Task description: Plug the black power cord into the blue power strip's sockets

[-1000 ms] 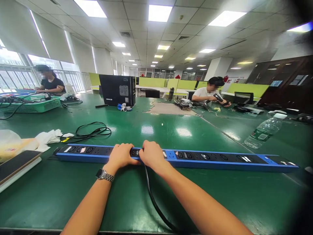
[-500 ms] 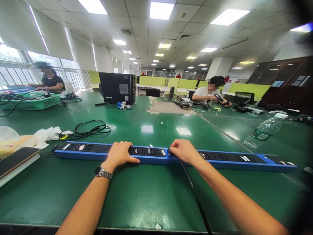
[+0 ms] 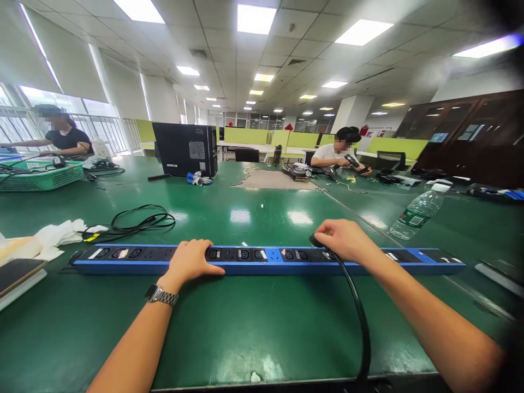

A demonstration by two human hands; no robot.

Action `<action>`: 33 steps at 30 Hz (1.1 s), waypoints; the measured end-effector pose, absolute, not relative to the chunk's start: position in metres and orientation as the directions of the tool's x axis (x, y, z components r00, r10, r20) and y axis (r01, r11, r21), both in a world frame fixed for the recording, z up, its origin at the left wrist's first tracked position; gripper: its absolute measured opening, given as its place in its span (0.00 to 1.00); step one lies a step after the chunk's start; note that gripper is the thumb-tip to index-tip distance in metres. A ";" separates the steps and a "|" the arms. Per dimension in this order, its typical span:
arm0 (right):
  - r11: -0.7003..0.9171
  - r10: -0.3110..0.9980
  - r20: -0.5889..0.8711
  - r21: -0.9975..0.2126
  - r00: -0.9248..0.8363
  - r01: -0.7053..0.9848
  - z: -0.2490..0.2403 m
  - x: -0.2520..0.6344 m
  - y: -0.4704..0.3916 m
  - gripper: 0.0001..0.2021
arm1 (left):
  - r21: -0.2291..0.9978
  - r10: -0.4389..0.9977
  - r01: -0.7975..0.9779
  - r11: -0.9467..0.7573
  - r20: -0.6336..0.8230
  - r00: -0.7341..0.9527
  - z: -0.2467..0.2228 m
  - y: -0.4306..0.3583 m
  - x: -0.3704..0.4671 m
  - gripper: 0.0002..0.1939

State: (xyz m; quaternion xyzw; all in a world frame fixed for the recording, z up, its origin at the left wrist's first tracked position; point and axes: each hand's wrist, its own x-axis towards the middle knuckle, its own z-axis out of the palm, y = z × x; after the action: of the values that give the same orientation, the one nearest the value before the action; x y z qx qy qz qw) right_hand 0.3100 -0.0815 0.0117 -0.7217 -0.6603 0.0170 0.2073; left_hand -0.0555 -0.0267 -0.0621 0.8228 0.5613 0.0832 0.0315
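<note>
A long blue power strip (image 3: pixel 254 269) with black socket panels lies across the green table in front of me. My left hand (image 3: pixel 190 263), a watch on its wrist, grips the strip left of the middle, fingers over the far edge and thumb along the near side. Pinched in my right hand (image 3: pixel 341 240) is a black plug (image 3: pixel 314 240), held just above the sockets right of the blue socket section. The plug's black cable (image 3: pixel 362 316) curves down to the table's near edge. The plug's pins are hidden.
A plastic water bottle (image 3: pixel 417 215) stands tilted at the right. Coiled black cable (image 3: pixel 141 222) and a dark phone-like slab (image 3: pixel 20 274) lie left. Farther back are a black computer case (image 3: pixel 184 150), gloves (image 3: pixel 199 178) and a green basket (image 3: pixel 45 179). Two people (image 3: pixel 67 136) sit beyond.
My right hand has lifted the plug from the blue socket section and carried it to the right along the strip. My left hand keeps its grip. The view has shifted slightly.
</note>
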 end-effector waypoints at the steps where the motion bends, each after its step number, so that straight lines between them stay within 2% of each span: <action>1: -0.059 0.968 0.218 -0.298 0.128 0.953 0.006 0.319 -0.082 0.09 | 0.146 0.929 0.919 -0.367 0.098 0.356 -0.062 -0.027 -0.056 0.40; 4: -0.087 0.977 0.161 -0.289 0.138 0.953 -0.014 0.337 -0.080 0.10 | 0.147 0.928 0.917 -0.371 0.095 0.360 -0.063 -0.026 -0.056 0.40; 8: -0.046 0.985 0.140 -0.345 0.100 0.937 -0.027 0.343 -0.080 0.11 | 0.146 0.928 0.918 -0.370 0.096 0.359 -0.062 -0.027 -0.055 0.39; 13: 0.013 0.985 0.164 -0.340 0.046 0.940 -0.034 0.340 -0.083 0.12 | 0.147 0.928 0.917 -0.371 0.090 0.361 -0.061 -0.027 -0.055 0.39; 16: 0.023 0.987 0.156 -0.294 0.024 0.956 -0.027 0.336 -0.081 0.09 | 0.144 0.930 0.919 -0.366 0.091 0.356 -0.061 -0.027 -0.055 0.39; 19: -0.071 0.966 0.214 -0.304 0.141 0.950 -0.003 0.325 -0.079 0.08 | 0.139 0.931 0.922 -0.363 0.090 0.353 -0.062 -0.027 -0.055 0.39; 22: -0.068 0.947 0.264 -0.401 0.186 0.914 0.022 0.289 -0.080 0.09 | 0.132 0.930 0.922 -0.365 0.095 0.355 -0.063 -0.026 -0.056 0.40; 26: 0.143 0.987 0.140 -0.516 -0.081 0.844 0.015 0.205 -0.073 0.08 | 0.139 0.927 0.917 -0.373 0.098 0.363 -0.064 -0.026 -0.056 0.39; 29: 0.195 0.980 0.144 -0.522 -0.139 0.830 -0.009 0.152 -0.056 0.08 | 0.136 0.927 0.919 -0.371 0.103 0.360 -0.064 -0.026 -0.056 0.39; 33: 0.152 0.986 0.139 -0.506 -0.093 0.849 -0.025 0.129 -0.034 0.08 | 0.134 0.934 0.926 -0.353 0.101 0.341 -0.065 -0.026 -0.056 0.39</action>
State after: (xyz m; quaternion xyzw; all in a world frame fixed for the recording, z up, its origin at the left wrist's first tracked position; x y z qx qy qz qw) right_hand 0.1288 -0.0344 -0.0251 -0.6338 -0.7238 0.1501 0.2276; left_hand -0.0557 -0.0259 -0.0651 0.8185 0.5683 0.0800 0.0260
